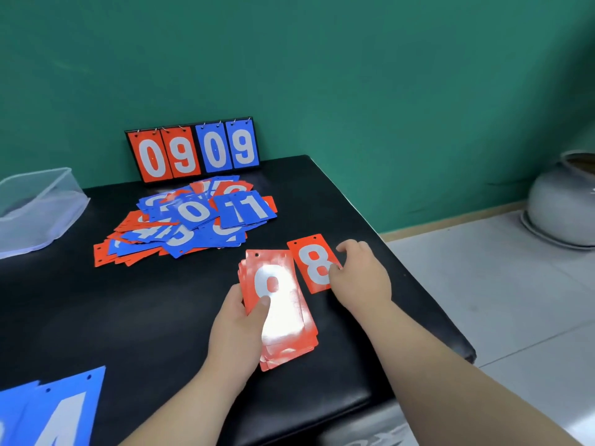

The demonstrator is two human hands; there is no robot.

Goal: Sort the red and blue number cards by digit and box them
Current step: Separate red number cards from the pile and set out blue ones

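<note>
— One red 8 card (314, 268), flat on the black table (128, 317) near its right edge. Long axis running away from the body, far end leaning a little left, punched holes at the far end, digit upright to the viewer.
— Held?
— Pinched along its right edge by the right hand (360, 278), thumb low, fingers curled at the upper corner.
— And just left of it?
— Red stack (280, 317), just beside the 8, gripped by the left hand (238, 329): thumb pressed on the top face, fingers underneath. Long axis likewise pointing away, tilted left, hole at the far end. Top digit washed out by glare, unreadable.
— Farther out?
— Loose heap of red and blue cards (190, 220) beyond, lying every which way. Behind that, a scoreboard (193, 151) standing against the green wall (354, 75), reading 09 in red, 09 in blue. Clear plastic box (35, 207) at the far left. Large blue cards (54, 410) at the near left corner. Grey pot (563, 201) on the floor, well off to the right.
</note>
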